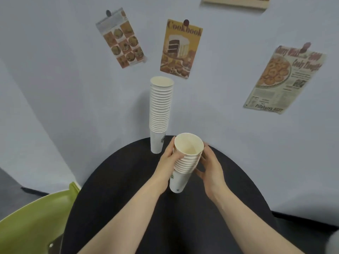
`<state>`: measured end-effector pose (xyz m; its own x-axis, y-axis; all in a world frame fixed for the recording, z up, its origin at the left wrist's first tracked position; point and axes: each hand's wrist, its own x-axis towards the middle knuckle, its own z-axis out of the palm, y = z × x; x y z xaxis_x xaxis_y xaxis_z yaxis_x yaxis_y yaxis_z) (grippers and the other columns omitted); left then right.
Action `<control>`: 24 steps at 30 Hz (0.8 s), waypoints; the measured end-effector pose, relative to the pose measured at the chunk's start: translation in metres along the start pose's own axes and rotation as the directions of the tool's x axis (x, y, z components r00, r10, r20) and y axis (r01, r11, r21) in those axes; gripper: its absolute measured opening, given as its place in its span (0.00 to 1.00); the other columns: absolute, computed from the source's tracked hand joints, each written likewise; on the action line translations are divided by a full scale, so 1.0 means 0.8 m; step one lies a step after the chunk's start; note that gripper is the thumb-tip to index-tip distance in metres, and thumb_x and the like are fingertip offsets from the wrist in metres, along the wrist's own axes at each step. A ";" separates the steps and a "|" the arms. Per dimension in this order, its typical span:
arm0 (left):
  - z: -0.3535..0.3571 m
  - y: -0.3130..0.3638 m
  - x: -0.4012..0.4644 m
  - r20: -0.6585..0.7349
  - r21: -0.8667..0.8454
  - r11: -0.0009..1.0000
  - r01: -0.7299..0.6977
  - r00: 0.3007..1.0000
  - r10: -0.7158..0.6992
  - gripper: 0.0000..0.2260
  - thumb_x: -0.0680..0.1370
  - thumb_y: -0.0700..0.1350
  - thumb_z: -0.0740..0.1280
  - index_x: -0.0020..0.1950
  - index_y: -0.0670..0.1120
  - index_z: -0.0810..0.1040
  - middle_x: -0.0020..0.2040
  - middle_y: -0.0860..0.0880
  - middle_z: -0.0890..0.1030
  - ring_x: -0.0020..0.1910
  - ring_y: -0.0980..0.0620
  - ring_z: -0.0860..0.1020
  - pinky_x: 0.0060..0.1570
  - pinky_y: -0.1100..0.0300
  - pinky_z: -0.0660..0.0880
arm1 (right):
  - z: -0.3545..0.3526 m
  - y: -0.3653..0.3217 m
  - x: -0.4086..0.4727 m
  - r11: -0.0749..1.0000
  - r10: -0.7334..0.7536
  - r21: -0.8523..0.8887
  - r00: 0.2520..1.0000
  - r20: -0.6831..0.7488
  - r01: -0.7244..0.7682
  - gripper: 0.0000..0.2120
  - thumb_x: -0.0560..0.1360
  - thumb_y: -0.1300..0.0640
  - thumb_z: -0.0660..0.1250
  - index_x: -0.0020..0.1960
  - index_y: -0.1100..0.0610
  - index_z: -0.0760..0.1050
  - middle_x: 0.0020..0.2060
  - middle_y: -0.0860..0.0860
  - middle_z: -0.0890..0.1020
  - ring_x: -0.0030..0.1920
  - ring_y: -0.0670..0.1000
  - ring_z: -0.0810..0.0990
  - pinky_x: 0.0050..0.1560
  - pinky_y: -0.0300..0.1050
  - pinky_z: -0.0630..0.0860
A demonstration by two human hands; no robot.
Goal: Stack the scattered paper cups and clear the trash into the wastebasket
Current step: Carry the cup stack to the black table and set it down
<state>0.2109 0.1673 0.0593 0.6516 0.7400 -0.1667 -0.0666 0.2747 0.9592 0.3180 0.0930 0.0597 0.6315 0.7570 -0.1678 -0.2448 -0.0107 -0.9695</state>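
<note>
A short stack of white paper cups [185,162] stands upright near the middle of the round black table [128,208]. My left hand [167,158] grips the stack's left side, fingers curled round the rims. My right hand [210,165] is beside the stack's right side with relaxed fingers, thumb toward the cups; contact is unclear. A tall stack of white paper cups [160,114] stands upright at the table's far edge, close to the wall. No wastebasket or trash is in view.
A green chair [34,220] sits at the lower left, next to the table. A pale blue wall [55,88] rises right behind the table, with several cookbook posters [180,48] pinned to it.
</note>
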 end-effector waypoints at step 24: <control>-0.029 -0.009 0.264 0.153 0.120 0.992 -0.035 0.988 0.016 0.27 0.75 0.34 0.62 0.71 0.54 0.65 0.65 0.53 0.74 0.64 0.53 0.71 0.58 0.58 0.70 | 0.021 0.014 0.253 0.999 0.033 -0.017 0.982 -0.183 -0.037 0.17 0.77 0.43 0.59 0.60 0.49 0.77 0.56 0.44 0.81 0.60 0.46 0.77 0.55 0.52 0.76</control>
<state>0.3319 0.3361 0.0118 0.7586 0.6415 -0.1144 0.0020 0.1733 0.9849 0.4311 0.2570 0.0176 0.7471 0.6236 -0.2299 -0.2554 -0.0499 -0.9655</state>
